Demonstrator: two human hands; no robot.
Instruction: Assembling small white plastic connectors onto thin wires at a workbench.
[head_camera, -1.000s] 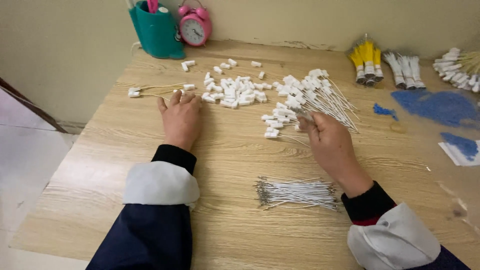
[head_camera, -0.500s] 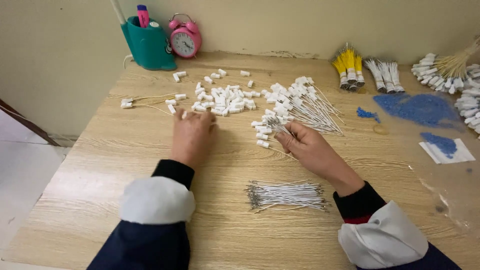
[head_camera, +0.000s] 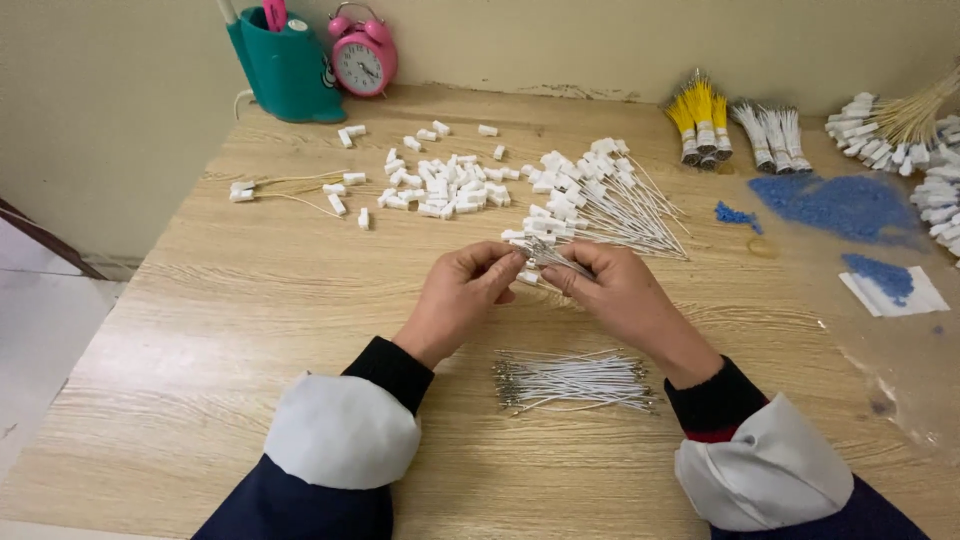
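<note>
Head view: your left hand (head_camera: 462, 292) and right hand (head_camera: 612, 288) meet over the middle of the bench (head_camera: 250, 300), fingertips almost touching. Both are pinched nearly closed on the same thin white wire (head_camera: 556, 262). Your right hand pinches it from the right, and the wire's long axis runs up-left from those fingers toward the left fingertips. A small white connector (head_camera: 514, 256) seems to sit at your left fingertips, though it is too small to be sure how it is seated.

Just beyond your hands, touching the far side of the work, lies the fan of capped wires (head_camera: 610, 200), caps to the left and tails splaying right. Your right hand is nearer to it. The loose white connectors (head_camera: 445, 185) lie further up and left, nearer your left hand. The bundle of bare wires (head_camera: 572, 381) lies close in front of you, between your 2 sleeves, its long axis running left to right.

Bare wood is open to your left, out to the bench edge. On the right, blue granules (head_camera: 835, 205) and more bundles crowd the room.
</note>
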